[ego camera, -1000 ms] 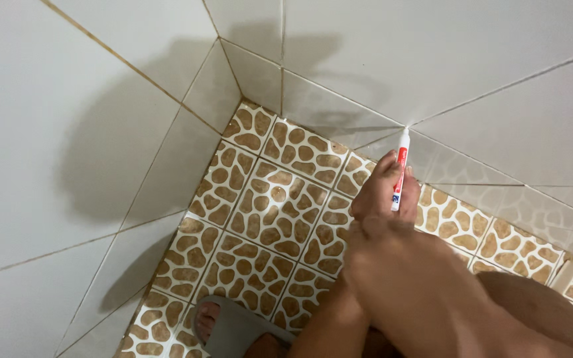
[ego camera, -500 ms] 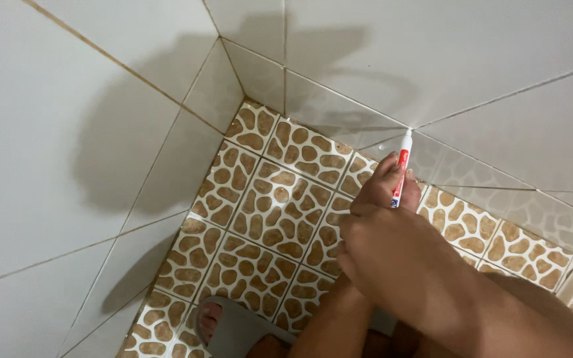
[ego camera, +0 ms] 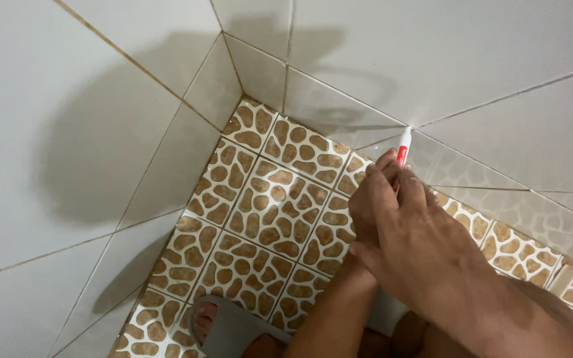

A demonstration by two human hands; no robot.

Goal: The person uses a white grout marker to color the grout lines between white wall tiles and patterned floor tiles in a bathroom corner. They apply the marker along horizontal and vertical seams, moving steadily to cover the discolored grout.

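Both hands on a grout pen at the wall joint

The right hand [ego camera: 426,245] and the left hand [ego camera: 366,202], just under it, are clenched together around a white-and-red marker pen [ego camera: 403,147]; its tip touches the grout line [ego camera: 472,107] where the white wall tiles meet, just above the pebble-patterned floor [ego camera: 266,205]. This looks like mid-stroke recolouring (a grey sandal [ego camera: 230,331] sits well below); next calls for steady pressure along the seam.

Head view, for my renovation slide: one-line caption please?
Both hands press a white-and-red pen tip against a wall grout line above the pebble-patterned floor.
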